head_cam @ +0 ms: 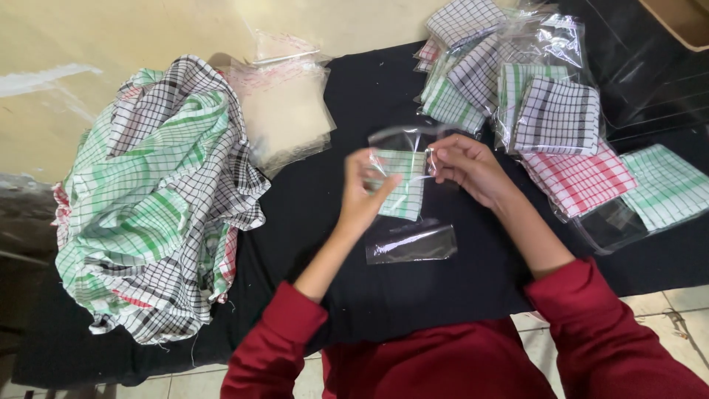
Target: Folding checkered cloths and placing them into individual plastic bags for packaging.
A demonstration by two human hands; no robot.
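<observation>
While both hands pinch it from either side, the folded green-checked cloth (399, 188) hangs between them, partly slid into a clear plastic bag (402, 140) whose open mouth rises just above the fingers. The left hand (365, 193) grips the cloth's left edge, thumb in front; the right hand (467, 168) closes on the bag's right edge at the top corner. Just below the hands an empty clear sleeve (411, 242) lies flat on the black cloth-covered surface (347, 96), with bare black room around it and towards the person's red sleeves (591, 325). Beyond the right hand, bagged folded cloths (557, 114) in green, red and black checks crowd close, their nearest edges just beside the right wrist. Well left of the left hand sits a loose heap of checked cloths (159, 199); a stack of empty bags (284, 111) rests beside it, further from the hands.
</observation>
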